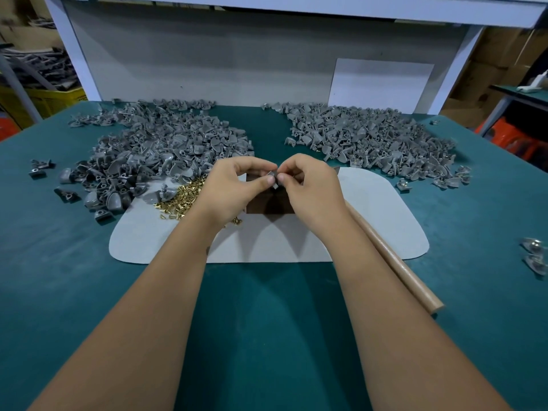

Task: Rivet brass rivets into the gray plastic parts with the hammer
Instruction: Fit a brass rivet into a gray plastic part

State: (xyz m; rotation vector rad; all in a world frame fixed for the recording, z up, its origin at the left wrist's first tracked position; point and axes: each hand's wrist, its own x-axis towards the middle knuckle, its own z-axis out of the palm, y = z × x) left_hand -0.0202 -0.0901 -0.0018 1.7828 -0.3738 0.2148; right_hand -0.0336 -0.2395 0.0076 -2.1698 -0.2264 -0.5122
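Over the middle of the bench, the left hand (234, 185) and the right hand (311, 188) meet fingertip to fingertip, both pinching one small gray plastic part (274, 178) held above a dark brown block (268, 203); whether a rivet is already in it cannot be told. The block sits on a pale gray mat (370, 221) with rounded corners, whose near edge lies bare between the forearms. A scatter of brass rivets (181, 200) lies on the mat's left part, just beside the left wrist. The hammer's wooden handle (397, 262) lies diagonally along the outside of the right forearm, crossing the mat's right part and running out onto the green table cover (267, 307); its head is hidden behind the right hand. Two heaps hem the work spot on the far side: a left heap of gray parts (154, 149) that spills onto the mat's left corner, and a right heap of gray parts (370, 140) touching the mat's far right edge, with an open strip of green between them. Open green also lies at the near side and the far left. A few stray parts (533, 256) lie near the right edge. Behind stands a gray back panel (207, 54) with a pale board (381, 84) leaning on it, and a yellow crate (38, 99) beyond the left corner.
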